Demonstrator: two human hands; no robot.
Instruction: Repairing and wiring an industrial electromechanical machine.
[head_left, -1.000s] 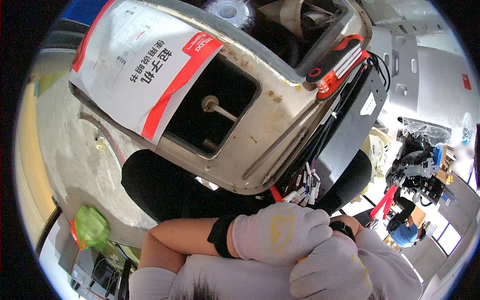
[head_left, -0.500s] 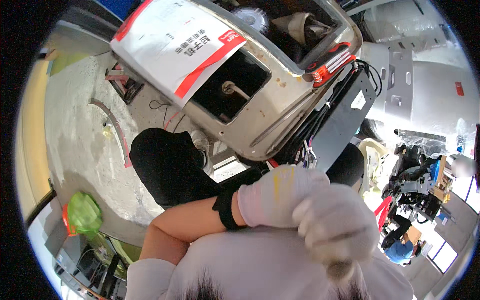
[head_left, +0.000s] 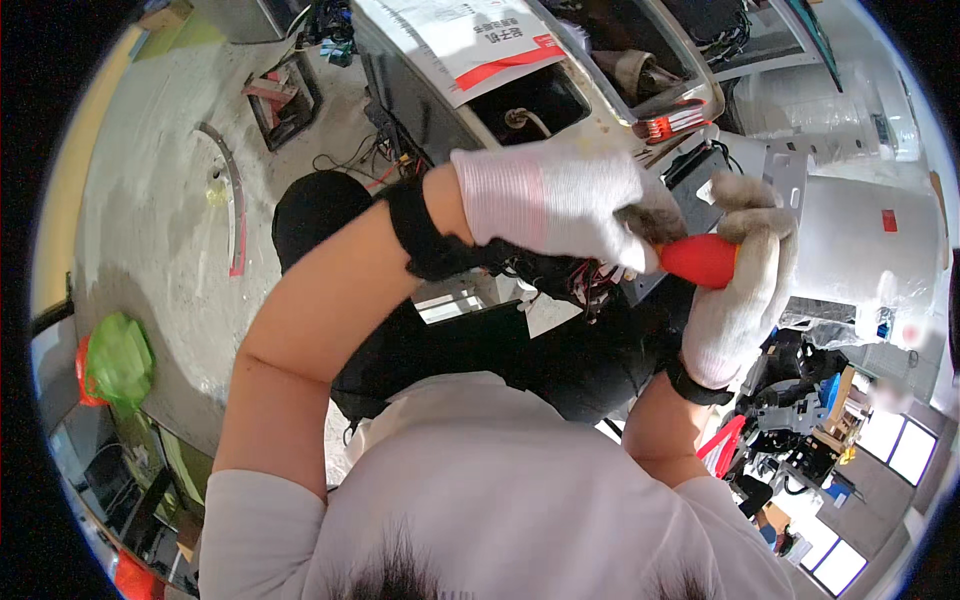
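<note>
One bulbous red handle (head_left: pixel 698 262) lies between the hands, in front of the torso, right of centre. Right hand (head_left: pixel 752 270), in a whitish knit glove (head_left: pixel 725 340): grip closed around the handle. Left hand (head_left: pixel 560 200), similarly gloved: at the handle's left end; cannot tell whether its grip is closed. Beyond: white-and-red printed paper sheet (head_left: pixel 480 40) on a stained beige panel (head_left: pixel 605 120).

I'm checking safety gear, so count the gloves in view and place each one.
2. One glove is on the left hand, the other on the right hand, which holds a red object. More could be hidden in the clutter.
</note>
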